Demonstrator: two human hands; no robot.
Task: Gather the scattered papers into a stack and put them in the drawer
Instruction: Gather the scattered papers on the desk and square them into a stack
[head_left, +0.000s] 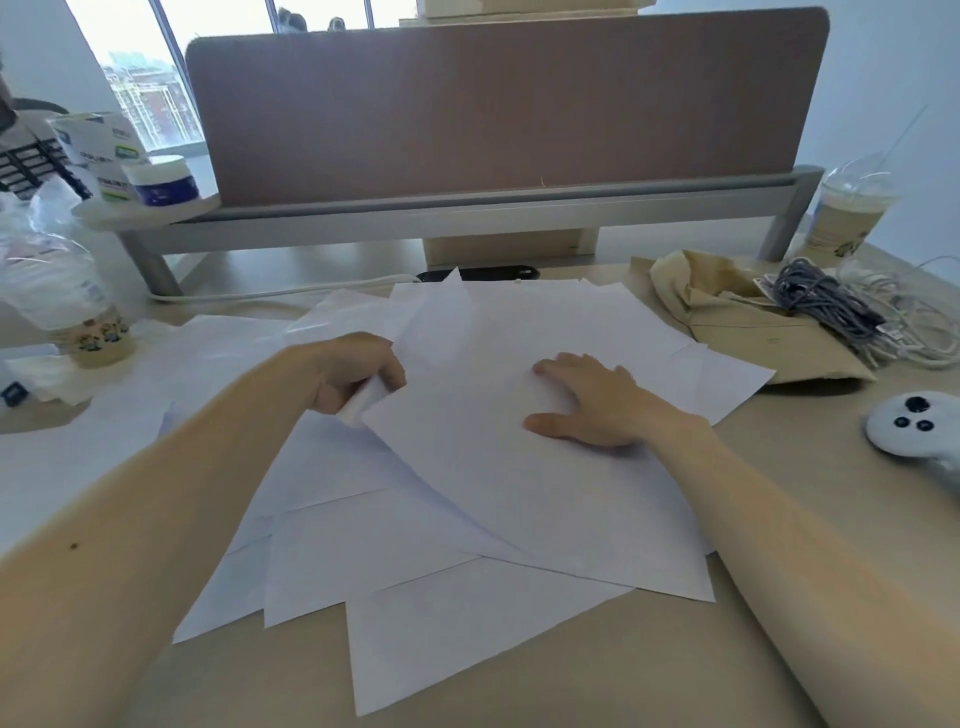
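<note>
A loose spread of white paper sheets (467, 467) lies fanned and overlapping across the pale beige surface (571, 675), not squared into a stack. The left hand (358, 371) is closed around the curled edge of one sheet at the left side of the spread, pinching it between thumb and fingers so that the corner bunches up under the palm. The right hand (587, 400) lies flat and released on the topmost sheet, fingers spread, pressing down without gripping anything. No drawer shows in the view.

Beyond the right hand, at the far right corner, stands a clear plastic cup with a domed lid and straw (844, 213), holding a pale milky drink that fills its lower part. Between that cup and the right hand lies a crumpled tan paper bag (753, 327); its inside cannot be seen, and a coiled grey cable bundle (826, 306) rests on top of it beside looser white cables (919, 332). Just right of the right forearm sits a white handheld controller with dark buttons (914, 426).

Left of the left hand stands another clear plastic cup with a printed sleeve (78, 312), a thin layer of beige drink at its bottom and crumpled clear plastic in its upper part. Farther off beyond it, on a raised shelf, are a white tub with a blue label (163, 182) and a white printed carton (98, 145), both closed. A brown fabric divider panel (493, 104) stands across the far edge, beyond both hands.
</note>
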